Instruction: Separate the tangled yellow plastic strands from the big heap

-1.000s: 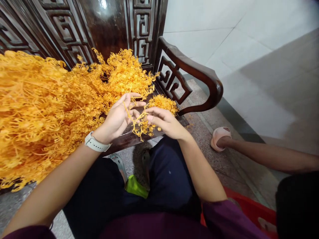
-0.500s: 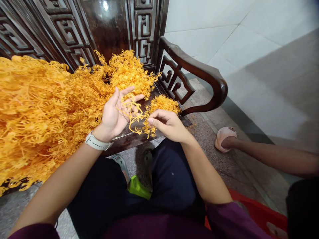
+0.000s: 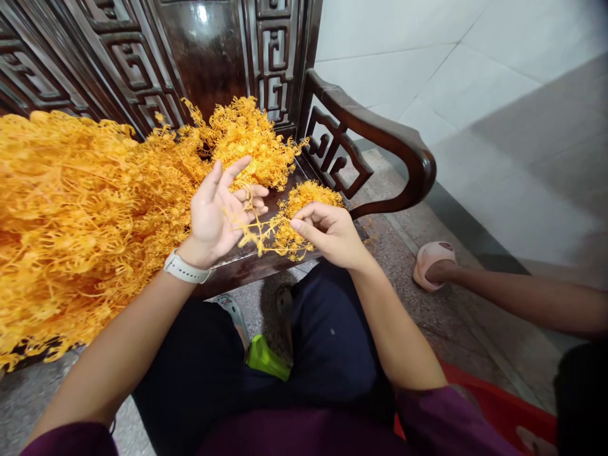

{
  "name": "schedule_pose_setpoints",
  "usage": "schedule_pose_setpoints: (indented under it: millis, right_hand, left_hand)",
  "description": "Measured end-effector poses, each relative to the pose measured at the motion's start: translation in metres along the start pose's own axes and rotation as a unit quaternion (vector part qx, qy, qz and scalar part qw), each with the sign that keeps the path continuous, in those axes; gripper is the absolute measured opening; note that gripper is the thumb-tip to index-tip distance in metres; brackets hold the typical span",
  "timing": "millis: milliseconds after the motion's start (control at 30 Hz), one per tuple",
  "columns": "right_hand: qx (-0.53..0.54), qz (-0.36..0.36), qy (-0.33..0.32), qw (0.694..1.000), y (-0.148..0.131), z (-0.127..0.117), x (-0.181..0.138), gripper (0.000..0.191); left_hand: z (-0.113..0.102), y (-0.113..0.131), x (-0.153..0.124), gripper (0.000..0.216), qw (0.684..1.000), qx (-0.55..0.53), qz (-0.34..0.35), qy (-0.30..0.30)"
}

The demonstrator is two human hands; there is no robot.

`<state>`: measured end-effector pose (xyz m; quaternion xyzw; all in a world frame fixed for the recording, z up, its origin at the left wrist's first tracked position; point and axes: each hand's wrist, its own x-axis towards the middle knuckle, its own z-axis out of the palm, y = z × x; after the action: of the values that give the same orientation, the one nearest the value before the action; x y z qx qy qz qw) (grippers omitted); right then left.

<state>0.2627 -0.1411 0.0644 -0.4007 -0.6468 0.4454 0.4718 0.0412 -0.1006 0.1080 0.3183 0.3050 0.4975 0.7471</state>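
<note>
A tangled orange plastic sprig stretches between my two hands above the front edge of a dark carved wooden bench. My left hand, with a white watch on the wrist, holds one end of the sprig with the lower fingers curled while the index and thumb point up. My right hand pinches the other end with the fingers closed. A big heap of the same orange sprigs covers the bench seat to the left. A small pile of orange bits lies on the seat just beyond my right hand.
The bench's curved armrest stands to the right of my hands. Another person's leg with a pink slipper stretches in from the right. A red basin sits at the lower right. A green object lies between my knees.
My left hand has opened out and turned palm up, with its index finger raised. My right hand has shifted slightly right and pulled the sprig out between the hands.
</note>
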Motion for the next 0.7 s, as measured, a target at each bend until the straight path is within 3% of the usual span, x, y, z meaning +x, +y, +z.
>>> schedule_pose_setpoints:
  millis: [133,300,567,700]
  right_hand:
    - [0.017,-0.002,0.040,0.999,0.000,-0.002,0.001,0.034]
    - [0.046,0.007,0.138,0.989,0.004,-0.008,0.003,0.031]
    - [0.082,-0.002,0.271,0.959,0.006,-0.016,0.008,0.028]
    - [0.114,-0.006,0.310,0.944,0.004,-0.018,0.010,0.029]
  left_hand:
    - [-0.006,0.005,0.003,0.065,1.000,0.010,0.002,0.003]
    - [-0.012,0.008,0.006,0.063,0.999,0.040,0.011,0.024]
    - [-0.018,-0.004,0.010,0.023,0.986,0.135,0.088,0.038]
    - [-0.023,-0.009,0.015,0.044,0.976,0.173,0.125,0.049]
